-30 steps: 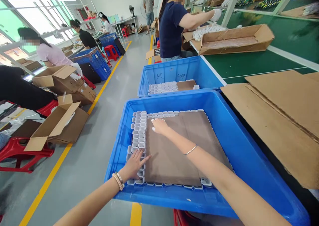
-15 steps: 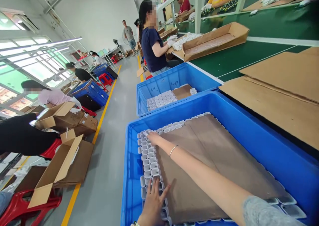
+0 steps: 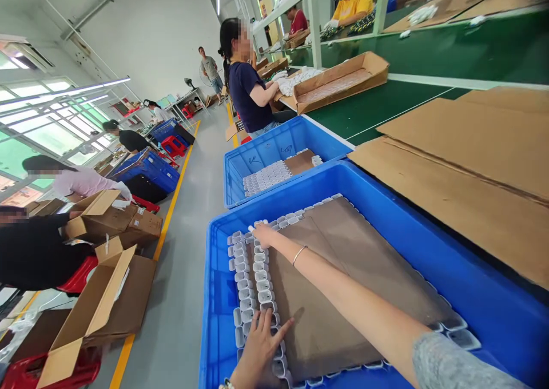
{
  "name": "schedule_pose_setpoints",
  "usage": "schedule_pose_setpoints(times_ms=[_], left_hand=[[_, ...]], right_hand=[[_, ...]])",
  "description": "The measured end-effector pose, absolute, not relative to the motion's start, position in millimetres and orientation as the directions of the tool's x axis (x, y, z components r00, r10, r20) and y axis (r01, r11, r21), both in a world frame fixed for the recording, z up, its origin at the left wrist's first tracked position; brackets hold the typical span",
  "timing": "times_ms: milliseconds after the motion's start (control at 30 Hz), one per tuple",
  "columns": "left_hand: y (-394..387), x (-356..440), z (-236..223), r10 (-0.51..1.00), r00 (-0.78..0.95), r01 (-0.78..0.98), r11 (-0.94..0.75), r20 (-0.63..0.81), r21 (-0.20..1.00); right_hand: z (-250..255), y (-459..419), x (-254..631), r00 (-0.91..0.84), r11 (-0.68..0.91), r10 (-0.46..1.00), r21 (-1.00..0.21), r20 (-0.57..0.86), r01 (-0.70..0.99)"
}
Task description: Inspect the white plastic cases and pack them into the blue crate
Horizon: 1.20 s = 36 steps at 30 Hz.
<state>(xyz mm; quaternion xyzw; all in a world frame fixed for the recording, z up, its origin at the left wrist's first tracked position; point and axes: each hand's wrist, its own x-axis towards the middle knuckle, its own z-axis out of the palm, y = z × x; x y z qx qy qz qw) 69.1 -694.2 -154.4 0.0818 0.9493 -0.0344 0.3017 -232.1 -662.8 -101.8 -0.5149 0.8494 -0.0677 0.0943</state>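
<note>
A big blue plastic bin (image 3: pixel 206 297) holds rows of small translucent white cups under a brown cardboard sheet (image 3: pixel 326 274). Along the sheet's left edge runs a line of cups (image 3: pixel 262 275), with a narrow gap between it and the outer cups (image 3: pixel 243 284) by the bin's left wall. My right hand (image 3: pixel 263 235), white covers on its fingertips, reaches across the sheet and grips the far end of that line. Spread fingers of my left hand (image 3: pixel 259 343) rest on the near cups of the same line and the sheet's edge.
Behind stands another blue bin (image 3: pixel 229 174) with cups and cardboard. Flat cardboard sheets (image 3: pixel 463 183) lie on the green table at right, near a long open carton (image 3: pixel 343 83). A co-worker in navy (image 3: pixel 251 86) sits beyond. Open cartons (image 3: pixel 115 297) and red stools are left.
My right hand has gone from the sheet to the far end of the cup line. That line has shifted right, opening a gap from the outer cups. The view has tilted.
</note>
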Motion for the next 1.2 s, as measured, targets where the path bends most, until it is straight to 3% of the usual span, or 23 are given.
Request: schedule_pose_setpoints(times_ms=[333,567,833,1033,1200], left_hand=[[-652.0,41.8,-77.1,0.279,-0.775,0.42,0.897,-0.567,-0.133],[-619.4,-15.2,8.0,0.446,-0.754,0.599,0.768,-0.483,-0.227],[-544.3,-105.5,104.1,0.714,-0.592,0.804,0.486,-0.374,-0.344],[-436.9,-152.5,148.5,0.906,-0.243,0.919,0.099,-0.347,-0.382],[-319.7,-167.2,161.0,0.929,0.129,0.895,-0.26,-0.347,-0.363]], right_hand=[[-34.5,-568.8,-247.0,-0.547,0.539,-0.837,-0.15,0.014,-0.829],[56.6,-468.3,-276.5,-0.699,0.691,-0.701,-0.111,0.14,-0.714],[182.4,-287.5,-271.6,-0.862,0.916,-0.34,-0.074,0.377,-0.394],[230.2,-127.4,-192.5,-0.895,0.996,0.028,-0.086,0.444,-0.011],[227.9,-12.0,-91.7,-0.832,0.934,0.357,-0.131,0.425,0.333]])
